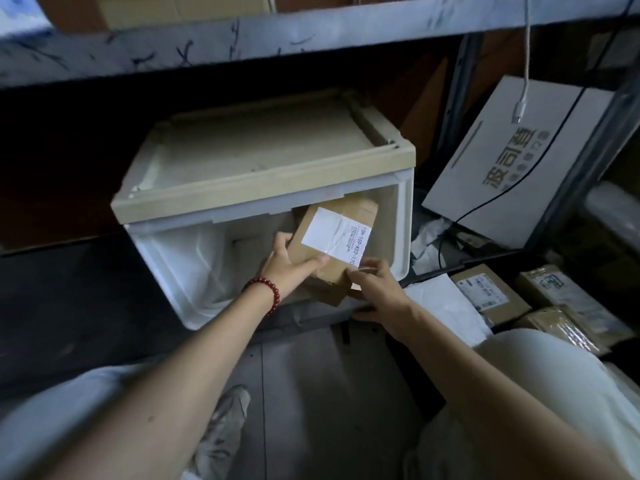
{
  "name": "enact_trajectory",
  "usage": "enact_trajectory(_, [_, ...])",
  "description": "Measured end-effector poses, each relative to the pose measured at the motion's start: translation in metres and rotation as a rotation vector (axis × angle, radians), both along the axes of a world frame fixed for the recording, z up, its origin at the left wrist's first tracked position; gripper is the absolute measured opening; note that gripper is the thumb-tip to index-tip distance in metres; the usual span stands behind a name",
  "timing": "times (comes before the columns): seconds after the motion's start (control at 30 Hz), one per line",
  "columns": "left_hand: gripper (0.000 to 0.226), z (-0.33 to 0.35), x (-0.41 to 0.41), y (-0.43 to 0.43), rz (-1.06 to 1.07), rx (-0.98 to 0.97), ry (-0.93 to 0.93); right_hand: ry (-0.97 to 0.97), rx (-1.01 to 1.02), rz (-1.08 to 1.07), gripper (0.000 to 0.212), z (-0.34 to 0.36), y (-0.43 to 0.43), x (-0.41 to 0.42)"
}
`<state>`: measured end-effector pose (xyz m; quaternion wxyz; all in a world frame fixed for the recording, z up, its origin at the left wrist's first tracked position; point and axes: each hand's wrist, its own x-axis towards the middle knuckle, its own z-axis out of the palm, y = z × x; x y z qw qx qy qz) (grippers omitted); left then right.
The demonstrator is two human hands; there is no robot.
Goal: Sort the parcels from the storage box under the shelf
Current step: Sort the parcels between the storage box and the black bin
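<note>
Both hands were in the mouth of the box (393,237), which sat on the floor under the shelf (311,32), its beige lid (263,192) on top and its front open. The left hand (289,268), a red bead bracelet (265,294) on the wrist, gripped the parcel (306,245) by its left edge, thumb across the near face and fingers wrapped round behind. The right hand (377,289) had its fingers curled over the parcel's lower right corner, right at the edge of the white label (334,233). So the parcel was held in two hands, tilted, label up, half in the box's opening and half out. A second brown parcel (329,294) lay just beneath it, at the box's front lip. White plastic (194,261) lined the box's left side.

Off to the right, on the floor, a white mailer (446,303) lay beside three cardboard packets: one labelled (488,292), one taped (561,291), one nearer the knee (561,329). Behind them a white carton (519,161) with printed characters leaned against the rack, and a cable plug (521,107) hung in front of it.
</note>
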<state>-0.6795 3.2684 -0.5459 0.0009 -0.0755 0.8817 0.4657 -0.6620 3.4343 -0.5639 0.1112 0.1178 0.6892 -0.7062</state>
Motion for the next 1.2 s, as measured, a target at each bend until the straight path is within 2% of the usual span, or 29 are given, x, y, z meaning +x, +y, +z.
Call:
enact_trajectory(0.1, [0.063,0.008,0.021,-0.001,-0.002,-0.022,-0.01,-0.034,-0.017,0.055,0.034,0.0,0.003,0.019])
enact_trajectory(0.3, [0.067,0.007,0.073,0.002,0.044,-0.054,-0.019,-0.052,-0.056,0.059,0.013,-0.01,0.004,0.043])
enact_trajectory(0.43, [0.069,0.007,0.089,-0.001,0.089,-0.088,0.053,-0.038,-0.089,0.082,0.018,-0.015,0.0,0.05])
enact_trajectory(0.63, [0.078,0.005,0.102,0.0,0.05,-0.236,0.202,-0.019,-0.196,0.12,0.034,-0.022,-0.006,0.055])
enact_trajectory(0.8, [0.081,-0.001,0.109,-0.013,0.079,-0.271,0.179,-0.023,-0.151,0.119,0.034,-0.025,-0.012,0.055])
enact_trajectory(0.97, [0.091,-0.007,0.125,-0.037,0.108,-0.316,0.133,-0.056,-0.092,0.211,0.04,-0.033,-0.025,0.07])
enact_trajectory(1.13, [0.109,0.001,0.139,-0.046,0.181,-0.444,0.05,-0.029,-0.06,0.318,0.037,-0.029,-0.036,0.077])
enact_trajectory(1.2, [0.113,0.006,0.14,-0.043,0.215,-0.535,0.026,-0.029,-0.026,0.344,0.03,-0.026,-0.039,0.081])
